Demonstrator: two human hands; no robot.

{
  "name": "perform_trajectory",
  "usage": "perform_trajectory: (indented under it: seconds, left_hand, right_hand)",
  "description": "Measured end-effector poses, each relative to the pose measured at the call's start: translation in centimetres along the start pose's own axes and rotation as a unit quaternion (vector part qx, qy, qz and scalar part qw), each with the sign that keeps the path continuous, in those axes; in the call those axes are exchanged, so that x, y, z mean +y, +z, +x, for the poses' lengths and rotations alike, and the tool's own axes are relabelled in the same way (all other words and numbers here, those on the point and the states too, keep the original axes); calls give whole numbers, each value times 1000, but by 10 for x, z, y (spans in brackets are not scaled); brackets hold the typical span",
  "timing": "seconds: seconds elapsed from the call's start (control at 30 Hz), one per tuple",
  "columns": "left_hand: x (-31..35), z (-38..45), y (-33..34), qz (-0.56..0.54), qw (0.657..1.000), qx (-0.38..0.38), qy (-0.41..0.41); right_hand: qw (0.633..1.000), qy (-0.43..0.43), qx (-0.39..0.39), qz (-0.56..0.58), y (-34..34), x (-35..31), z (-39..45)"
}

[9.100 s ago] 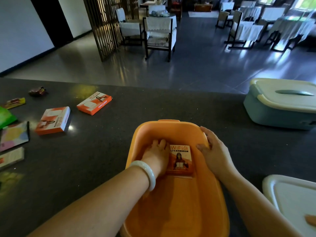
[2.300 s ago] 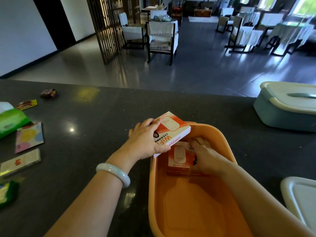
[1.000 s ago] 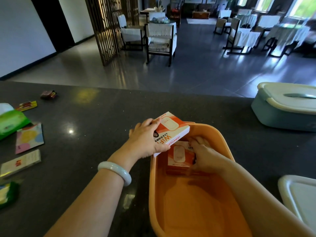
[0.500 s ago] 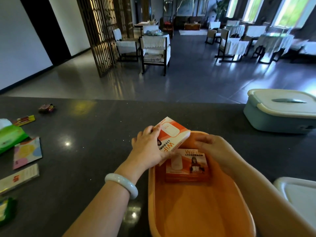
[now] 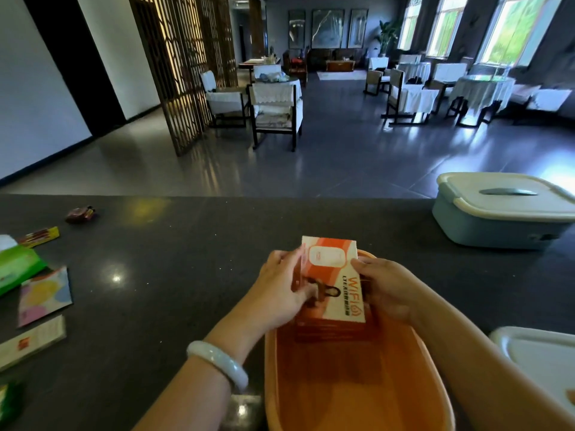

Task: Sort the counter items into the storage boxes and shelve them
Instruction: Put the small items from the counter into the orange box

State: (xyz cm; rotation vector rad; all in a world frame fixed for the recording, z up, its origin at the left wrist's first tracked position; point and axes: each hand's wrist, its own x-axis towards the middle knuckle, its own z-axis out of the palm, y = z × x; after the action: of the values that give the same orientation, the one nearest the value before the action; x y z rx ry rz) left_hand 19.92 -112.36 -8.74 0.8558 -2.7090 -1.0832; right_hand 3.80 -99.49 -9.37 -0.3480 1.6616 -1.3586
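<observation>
Here, both hands (image 5: pixel 281 289) gripping WiFi box (image 5: pixel 334 281)

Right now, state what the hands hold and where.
The WiFi box, over the orange bin: left hand on its left edge, right hand on its right.

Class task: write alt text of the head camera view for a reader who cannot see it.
Both hands, left hand and right hand, hold an orange-and-white cardboard WiFi box over the far end of an open orange plastic tub on a dark stone counter.
</observation>
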Motion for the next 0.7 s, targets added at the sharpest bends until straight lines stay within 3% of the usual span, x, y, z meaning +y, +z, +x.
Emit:
perform_trajectory:
  seconds: [0.07,0.17,0.47,0.57,0.7]
  left_hand:
    - [-1,-1,-8,-4,1000,5,-4]
    - [-1,0,-14,-98,995,19,-28]
    - [-19,0,3,-278,952,78,-103]
    - [-21,-2,4,-261,958,72,-94]
    - [-18,-10,-1,-151,988,-18,-1]
  right_hand:
    - [1000,4,-3,-20,-6,-2,-1]
    - [998,-8,-16,-66,-7,-5,-4]
    - [977,-63,-14,-203,-7,4,-12]
    - [973,-73,-6,-219,-10,6,-12]
    - [962,-97,1,-255,-12,0,-13]
